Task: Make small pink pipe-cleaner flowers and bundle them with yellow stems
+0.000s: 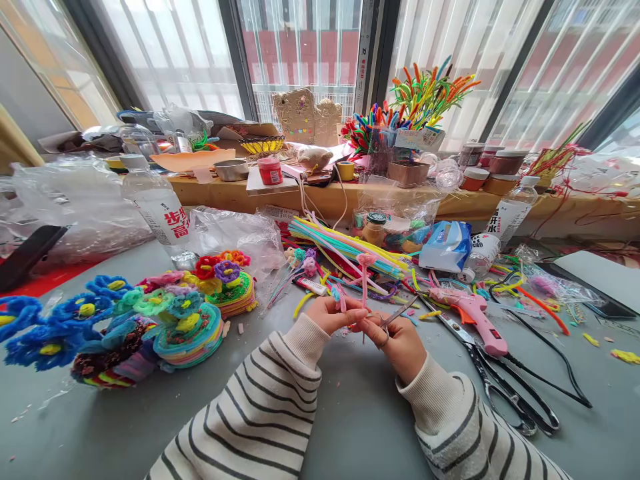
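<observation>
My left hand (331,312) pinches a thin pink pipe-cleaner stem (365,280) that stands upright, topped by a small pink loop near the pile of stems. My right hand (399,345) grips small metal scissors (399,313), whose blades point up and to the right, close beside the stem. Both hands meet over the grey table (350,407), and striped sleeves cover both wrists.
Pipe-cleaner flowers and coiled discs (150,320) lie at the left. A bundle of coloured stems (345,247), a pink glue gun (475,317) and large black scissors (505,380) lie ahead and right. Water bottles (157,207), jars and clutter line the window ledge.
</observation>
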`<action>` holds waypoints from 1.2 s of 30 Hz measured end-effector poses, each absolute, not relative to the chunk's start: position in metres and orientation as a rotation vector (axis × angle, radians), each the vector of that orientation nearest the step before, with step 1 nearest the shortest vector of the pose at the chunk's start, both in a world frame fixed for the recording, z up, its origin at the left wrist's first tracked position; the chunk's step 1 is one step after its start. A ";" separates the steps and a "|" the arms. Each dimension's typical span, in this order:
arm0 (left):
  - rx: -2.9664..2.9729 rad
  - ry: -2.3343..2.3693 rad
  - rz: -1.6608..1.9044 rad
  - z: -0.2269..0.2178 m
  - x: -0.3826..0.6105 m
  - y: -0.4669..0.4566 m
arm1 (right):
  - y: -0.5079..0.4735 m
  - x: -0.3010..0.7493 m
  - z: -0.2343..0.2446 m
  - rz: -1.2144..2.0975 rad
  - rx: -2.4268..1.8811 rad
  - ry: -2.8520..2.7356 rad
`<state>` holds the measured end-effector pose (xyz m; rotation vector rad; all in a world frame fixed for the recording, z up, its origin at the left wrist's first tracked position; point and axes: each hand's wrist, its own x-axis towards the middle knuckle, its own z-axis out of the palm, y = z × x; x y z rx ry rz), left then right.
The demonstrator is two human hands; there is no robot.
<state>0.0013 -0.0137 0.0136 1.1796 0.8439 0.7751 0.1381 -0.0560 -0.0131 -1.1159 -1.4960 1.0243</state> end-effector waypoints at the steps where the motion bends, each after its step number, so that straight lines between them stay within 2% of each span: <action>1: 1.196 0.837 0.773 0.014 0.002 -0.014 | -0.056 0.138 -0.013 1.025 -1.117 -1.502; 10: 1.127 0.915 0.879 0.018 -0.001 -0.010 | -0.055 0.137 -0.017 1.106 -1.283 -1.445; 15: 1.165 0.851 0.846 0.019 -0.004 -0.010 | -0.055 0.135 -0.020 1.212 -1.166 -1.525; 21: 1.168 0.752 0.790 0.019 -0.005 -0.011 | -0.062 0.129 -0.016 1.148 -0.963 -1.838; 36: 1.319 0.682 0.714 0.023 -0.004 -0.012 | -0.064 0.127 -0.010 1.147 -0.894 -1.989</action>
